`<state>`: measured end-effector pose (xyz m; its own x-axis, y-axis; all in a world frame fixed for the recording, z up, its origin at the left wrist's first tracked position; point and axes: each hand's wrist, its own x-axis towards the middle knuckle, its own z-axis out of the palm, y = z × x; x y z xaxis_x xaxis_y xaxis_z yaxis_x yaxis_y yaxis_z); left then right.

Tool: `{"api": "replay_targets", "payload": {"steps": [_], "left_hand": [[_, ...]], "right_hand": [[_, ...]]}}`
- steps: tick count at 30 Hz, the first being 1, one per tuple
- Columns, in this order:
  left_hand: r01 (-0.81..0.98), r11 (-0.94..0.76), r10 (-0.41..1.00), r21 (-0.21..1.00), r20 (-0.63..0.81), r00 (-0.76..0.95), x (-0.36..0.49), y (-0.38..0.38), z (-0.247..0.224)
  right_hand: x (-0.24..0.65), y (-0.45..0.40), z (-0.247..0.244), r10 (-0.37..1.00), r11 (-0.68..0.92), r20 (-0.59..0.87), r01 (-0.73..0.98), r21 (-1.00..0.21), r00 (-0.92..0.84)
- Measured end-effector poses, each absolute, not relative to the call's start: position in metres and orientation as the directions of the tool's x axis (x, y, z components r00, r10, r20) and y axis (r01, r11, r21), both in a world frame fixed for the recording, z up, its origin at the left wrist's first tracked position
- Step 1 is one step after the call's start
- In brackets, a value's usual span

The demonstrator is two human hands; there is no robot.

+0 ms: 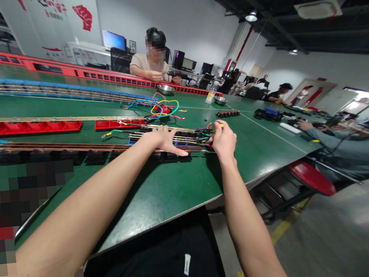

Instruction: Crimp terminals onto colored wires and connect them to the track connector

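Observation:
My left hand (167, 141) lies with fingers spread across a long assembly of brass-coloured bars (184, 133) on blue and black holders, pressing on its top. At the right end of these bars, my right hand (224, 141) is closed around a small yellow piece (217, 126); most of it is hidden, so its kind cannot be told. Thin coloured wires (208, 137) stick out beside my right fingers. Behind my left hand, a loose bundle of red, yellow, green and blue wires (168, 108) rises from the end of another bar assembly.
Red holders (27, 127), a blue rail (52, 91) and a long red slotted rail (93, 74) run along the green table (263, 142). Metal bowls (166, 89) stand farther back. A co-worker (151, 63) sits opposite; another person's sleeve (351, 140) and a red stool (312, 177) are at right.

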<state>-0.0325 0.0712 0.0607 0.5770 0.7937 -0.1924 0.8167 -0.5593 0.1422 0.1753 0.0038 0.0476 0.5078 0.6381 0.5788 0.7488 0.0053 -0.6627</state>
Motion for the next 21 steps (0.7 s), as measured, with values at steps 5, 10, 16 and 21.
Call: {"api": "replay_targets", "payload": {"steps": [5, 10, 16, 21], "left_hand": [[0.816, -0.554, 0.798, 0.169, -0.173, 0.577, -0.035, 0.070, 0.062], [0.812, -0.556, 0.802, 0.179, -0.142, 0.581, -0.036, 0.067, 0.063], [0.821, -0.548, 0.812, 0.161, -0.132, 0.568, -0.034, 0.069, 0.061], [0.799, -0.571, 0.796, 0.189, -0.108, 0.595, -0.035, 0.074, 0.057]], "right_hand": [[0.180, 0.001, 0.049, 0.655, 0.079, 0.545, 0.670, -0.738, 0.523], [0.182, -0.013, 0.059, 0.525, 0.000, 0.602, 0.707, -0.707, 0.602], [0.134, -0.018, 0.084, 0.706, 0.367, 0.561, 0.455, -0.811, 0.431], [0.070, 0.027, 0.090, 0.886, 0.407, 0.442, 0.221, -0.886, 0.139]]}}
